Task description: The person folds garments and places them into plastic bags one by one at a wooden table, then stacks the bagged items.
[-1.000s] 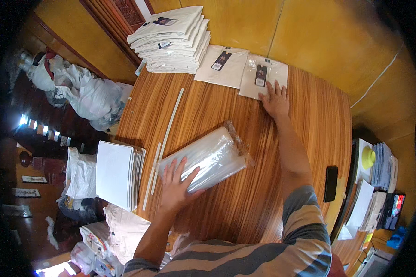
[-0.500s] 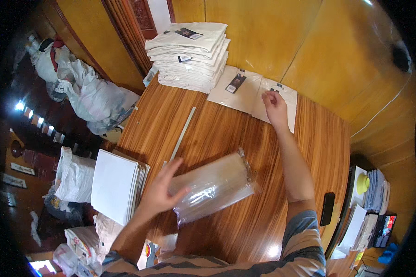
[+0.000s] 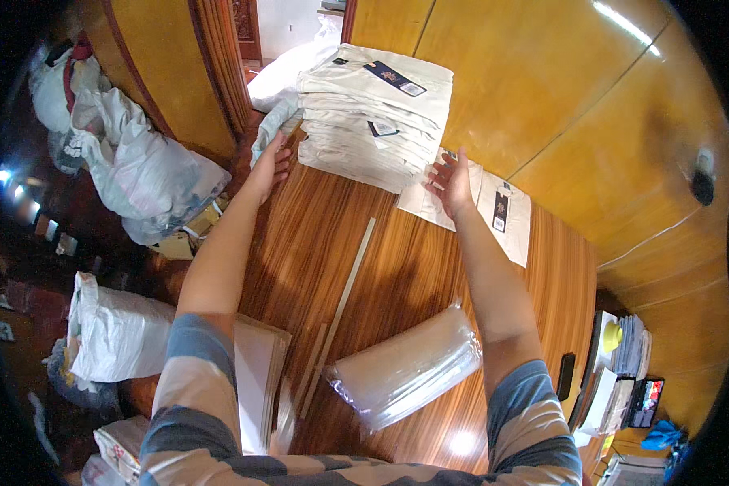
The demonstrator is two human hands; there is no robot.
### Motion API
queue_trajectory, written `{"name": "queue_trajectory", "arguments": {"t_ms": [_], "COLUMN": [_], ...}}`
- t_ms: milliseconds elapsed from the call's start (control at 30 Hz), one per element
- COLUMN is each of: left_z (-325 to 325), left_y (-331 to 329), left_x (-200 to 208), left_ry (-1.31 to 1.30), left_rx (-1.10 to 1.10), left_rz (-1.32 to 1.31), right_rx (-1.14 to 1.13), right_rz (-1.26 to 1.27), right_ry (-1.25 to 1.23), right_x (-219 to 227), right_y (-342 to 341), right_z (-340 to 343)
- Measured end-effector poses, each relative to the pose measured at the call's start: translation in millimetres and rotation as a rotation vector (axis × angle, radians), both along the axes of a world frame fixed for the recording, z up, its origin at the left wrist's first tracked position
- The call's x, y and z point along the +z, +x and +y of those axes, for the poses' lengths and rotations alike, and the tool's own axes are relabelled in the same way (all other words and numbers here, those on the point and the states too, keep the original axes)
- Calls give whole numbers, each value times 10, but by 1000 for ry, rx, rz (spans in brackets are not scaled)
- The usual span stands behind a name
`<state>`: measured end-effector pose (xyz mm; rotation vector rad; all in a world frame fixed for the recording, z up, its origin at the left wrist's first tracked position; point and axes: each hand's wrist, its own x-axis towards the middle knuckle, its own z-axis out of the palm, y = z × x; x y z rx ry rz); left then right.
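A tall stack of folded cream garments (image 3: 364, 121) stands at the far end of the table, with a dark tag on its top piece. My left hand (image 3: 270, 170) is at the stack's left side, fingers apart, holding nothing. By the right lower corner of the stack is my right hand (image 3: 452, 185), also open and empty; whether it touches the fabric I cannot tell. Behind and beside it, two flat garments lie side by side, the right one (image 3: 506, 223) with a dark tag. Below my arms lies a pile of clear plastic bags (image 3: 409, 368).
A pale strip (image 3: 348, 283) runs along the wooden table (image 3: 300, 243). White boards (image 3: 255, 381) stand under my left arm. A dark phone (image 3: 567, 374) lies at the right edge. Full white sacks (image 3: 130, 162) sit on the left, and a yellow wall rises behind.
My left hand has moved from over the plastic bags to the stack's left side. The right hand has shifted left from the flat garments to the stack. The view has moved as well.
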<state>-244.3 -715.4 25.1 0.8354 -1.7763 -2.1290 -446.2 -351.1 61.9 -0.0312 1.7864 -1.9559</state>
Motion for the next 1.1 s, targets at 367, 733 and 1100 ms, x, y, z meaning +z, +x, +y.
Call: {"name": "queue_trajectory", "arguments": {"t_ms": [367,733,1100], "left_z": [-392,-473,62], "left_y": [-1290,-1170,-8], "left_x": [-320,-392,67], "left_ry": [160,130,137], "left_rx": [-385,-371,-296], "left_rz": [140,163,95], "right_rx": [250,173,192], "right_rz": [-82,-57,5], "right_ry": [-214,-277,-255], "right_x": [136,105,-63], "right_y": [-152,-32,615], "right_z": [-439,-599,-411]}}
